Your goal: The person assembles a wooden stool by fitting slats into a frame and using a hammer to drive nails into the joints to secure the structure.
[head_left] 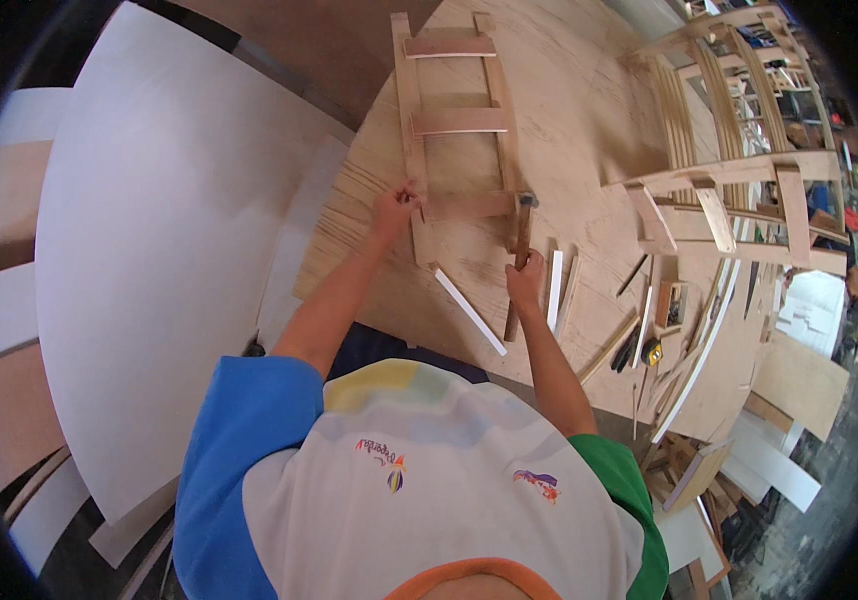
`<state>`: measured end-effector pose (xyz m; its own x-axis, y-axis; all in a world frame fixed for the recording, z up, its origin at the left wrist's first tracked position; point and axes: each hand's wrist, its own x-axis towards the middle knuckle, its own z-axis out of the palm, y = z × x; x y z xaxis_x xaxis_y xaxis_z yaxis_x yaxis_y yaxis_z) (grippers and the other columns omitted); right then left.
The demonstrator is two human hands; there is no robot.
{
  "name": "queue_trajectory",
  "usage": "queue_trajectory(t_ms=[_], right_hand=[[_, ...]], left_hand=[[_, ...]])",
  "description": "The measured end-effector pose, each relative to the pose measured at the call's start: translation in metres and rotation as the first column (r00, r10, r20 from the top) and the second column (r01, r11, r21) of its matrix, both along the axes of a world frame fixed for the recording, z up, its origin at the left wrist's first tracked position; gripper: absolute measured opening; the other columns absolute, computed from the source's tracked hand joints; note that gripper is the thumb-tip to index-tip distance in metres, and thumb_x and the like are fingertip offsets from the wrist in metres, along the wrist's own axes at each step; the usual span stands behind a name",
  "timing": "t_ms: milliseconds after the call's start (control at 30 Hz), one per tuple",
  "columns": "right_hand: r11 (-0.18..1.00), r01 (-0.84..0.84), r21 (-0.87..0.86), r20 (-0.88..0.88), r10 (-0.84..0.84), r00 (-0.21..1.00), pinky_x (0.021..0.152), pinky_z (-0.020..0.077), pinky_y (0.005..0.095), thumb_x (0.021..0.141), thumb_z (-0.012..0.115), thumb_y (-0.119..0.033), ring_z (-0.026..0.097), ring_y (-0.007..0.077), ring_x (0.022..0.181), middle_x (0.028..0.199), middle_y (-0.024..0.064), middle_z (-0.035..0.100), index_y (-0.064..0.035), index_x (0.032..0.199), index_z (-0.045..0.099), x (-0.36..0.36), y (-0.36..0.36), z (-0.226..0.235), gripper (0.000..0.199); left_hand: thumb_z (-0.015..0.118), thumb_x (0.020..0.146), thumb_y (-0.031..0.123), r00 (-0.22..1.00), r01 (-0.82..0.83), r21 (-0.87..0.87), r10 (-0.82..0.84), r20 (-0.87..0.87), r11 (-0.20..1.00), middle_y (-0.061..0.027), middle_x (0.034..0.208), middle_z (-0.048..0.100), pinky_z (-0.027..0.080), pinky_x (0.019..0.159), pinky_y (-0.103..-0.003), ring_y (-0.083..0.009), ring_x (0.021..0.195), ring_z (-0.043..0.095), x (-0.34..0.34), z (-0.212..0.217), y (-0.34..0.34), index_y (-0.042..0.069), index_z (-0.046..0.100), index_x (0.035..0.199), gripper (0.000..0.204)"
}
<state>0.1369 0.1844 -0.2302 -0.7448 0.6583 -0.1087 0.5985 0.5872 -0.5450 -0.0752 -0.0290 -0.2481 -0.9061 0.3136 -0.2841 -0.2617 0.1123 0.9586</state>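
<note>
A ladder-like wooden frame (459, 122) lies on the plywood tabletop (579, 130), with two long side rails and several flat crosspieces. My right hand (524, 282) is closed round the wooden handle of a hammer (523, 230). The hammer's dark head rests over the frame's right rail, by the nearest crosspiece (469, 206). At the left end of that crosspiece, my left hand (395, 210) is closed with its fingertips pinched at the left rail. Whatever the pinch holds is too small to make out.
Two white-edged strips, one slanting (469, 310) and one beside my right hand (555, 290), lie near me. To the right are a tape measure (652, 352), a small wooden box (671, 303) and a slatted wooden frame (739, 200). A large white panel (179, 240) stands left.
</note>
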Motion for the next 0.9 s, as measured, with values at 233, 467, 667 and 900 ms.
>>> queue_trajectory(t_ms=[233, 467, 667, 900], right_hand=[[0.933, 0.192, -0.303, 0.112, -0.165, 0.98, 0.074, 0.0472, 0.0444, 0.076, 0.068, -0.015, 0.061, 0.0384, 0.084, 0.088, 0.0216, 0.062, 0.0017, 0.104, 0.046, 0.072, -0.056, 0.016, 0.039], [0.957, 0.136, -0.257, 0.168, -0.094, 0.981, 0.077, 0.047, 0.0435, 0.077, 0.069, -0.018, 0.061, 0.0398, 0.089, 0.093, 0.0249, 0.062, 0.0009, 0.11, 0.045, 0.119, -0.083, 0.017, 0.045], [0.959, 0.101, -0.265, 0.153, -0.062, 0.986, 0.08, 0.045, 0.0464, 0.076, 0.069, -0.019, 0.059, 0.0432, 0.093, 0.096, 0.0282, 0.061, 0.0005, 0.113, 0.044, 0.125, -0.081, 0.019, 0.048], [0.956, 0.064, -0.285, 0.042, -0.054, 0.998, 0.077, 0.0464, 0.0472, 0.075, 0.068, -0.018, 0.059, 0.044, 0.089, 0.093, 0.028, 0.061, 0.0016, 0.111, 0.047, 0.138, -0.071, 0.014, 0.046]], left_hand=[[0.074, 0.075, 0.016, 0.975, 0.005, -0.273, -0.066, -0.212, 0.962, -0.0084, 0.072, 0.067, 0.047, 0.062, -0.026, -0.0115, 0.066, 0.061, 0.027, 0.017, -0.022, -0.001, 0.068, 0.084, 0.02], [0.072, 0.076, 0.014, 0.982, 0.169, -0.291, -0.188, -0.037, 0.942, -0.0095, 0.072, 0.067, 0.048, 0.062, -0.027, -0.0132, 0.065, 0.062, 0.104, 0.025, -0.047, 0.0, 0.068, 0.083, 0.016], [0.071, 0.077, 0.015, 0.985, 0.163, -0.296, -0.174, -0.01, 0.941, -0.0095, 0.073, 0.067, 0.049, 0.063, -0.028, -0.0132, 0.067, 0.063, 0.13, 0.022, -0.034, 0.0, 0.068, 0.084, 0.016], [0.072, 0.076, 0.016, 0.982, 0.11, -0.266, -0.147, -0.122, 0.958, -0.0088, 0.074, 0.068, 0.049, 0.063, -0.027, -0.0128, 0.067, 0.063, 0.132, 0.037, -0.04, 0.002, 0.07, 0.084, 0.016]])
